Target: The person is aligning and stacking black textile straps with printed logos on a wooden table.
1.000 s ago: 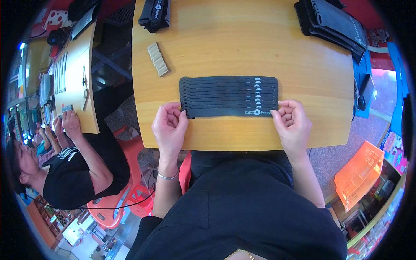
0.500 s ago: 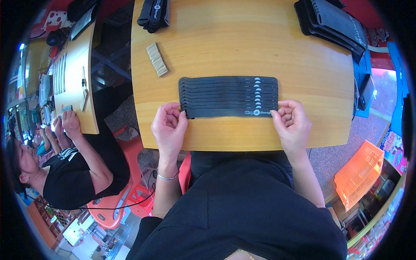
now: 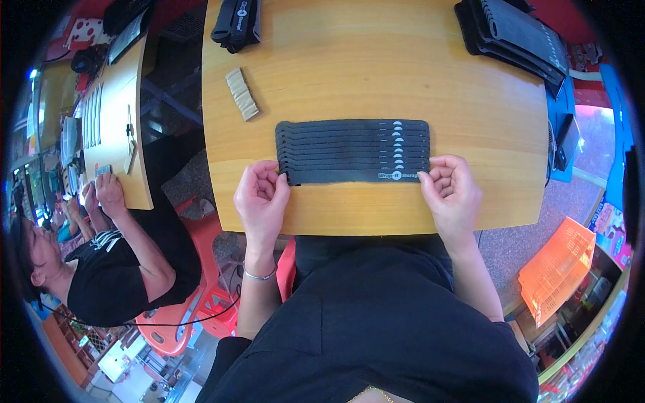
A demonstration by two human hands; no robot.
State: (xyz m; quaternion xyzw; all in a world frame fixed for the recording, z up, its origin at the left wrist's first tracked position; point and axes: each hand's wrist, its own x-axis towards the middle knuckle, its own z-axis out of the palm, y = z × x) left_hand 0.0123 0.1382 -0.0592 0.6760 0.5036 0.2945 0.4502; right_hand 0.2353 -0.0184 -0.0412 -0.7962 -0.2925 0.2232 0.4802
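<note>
Several black fabric straps [image 3: 332, 144] with white printing near their right ends lie in a flat, overlapping fan, one behind another, on the wooden table [image 3: 349, 74]. The nearest strap [image 3: 329, 176] runs along the front of the fan. My left hand [image 3: 261, 198] is closed, thumb and forefinger pinching that strap's left end. At the right end, my right hand [image 3: 453, 195] pinches the corner between thumb and forefinger, its other fingers curled. Both wrists rest near the table's front edge.
A tan folded strip [image 3: 242, 94] lies beyond the fan at left. Black strap bundles sit at the far left [image 3: 236, 23] and far right [image 3: 514, 40]. An orange plastic basket [image 3: 557, 269] is at right, below the table. A co-worker [image 3: 111, 269] sits at another table [image 3: 138, 161] on the left.
</note>
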